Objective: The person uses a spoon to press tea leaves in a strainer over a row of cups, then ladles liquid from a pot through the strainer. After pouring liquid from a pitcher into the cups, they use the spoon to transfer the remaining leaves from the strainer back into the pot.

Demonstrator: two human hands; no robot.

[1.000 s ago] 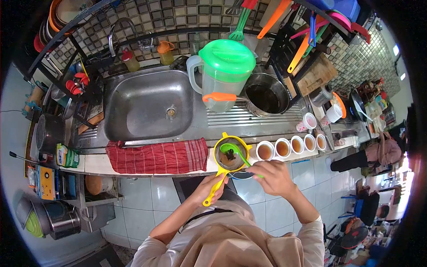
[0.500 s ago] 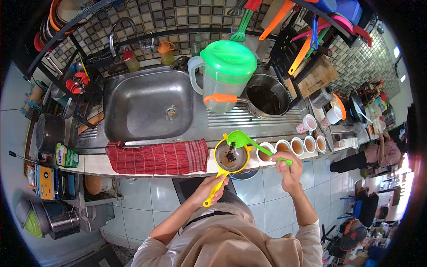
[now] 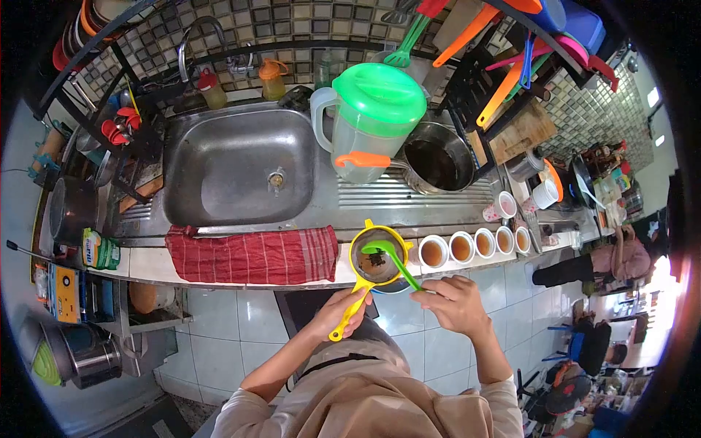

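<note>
My left hand (image 3: 341,312) is wrapped round the handle of a yellow strainer (image 3: 359,283) at the counter's front edge. Dark bits lie in its mesh. In my right hand (image 3: 454,301) is the end of a green spoon (image 3: 409,276), whose bowl rests inside the strainer over the dark bits. Right of the strainer stands a row of several cups of brown liquid, the nearest cup (image 3: 433,252) close to the rim. A red checked cloth (image 3: 252,255) lies to the left.
Behind are a steel sink (image 3: 241,168), a green-lidded pitcher (image 3: 372,120) and a pot of dark liquid (image 3: 438,162). Utensils hang at the upper right. A cutting board (image 3: 522,131) leans beside the rack. A person (image 3: 621,261) is at the far right.
My right hand has moved left and down with the green spoon. The spoon's bowl has gone from the strainer's upper edge down into its middle.
</note>
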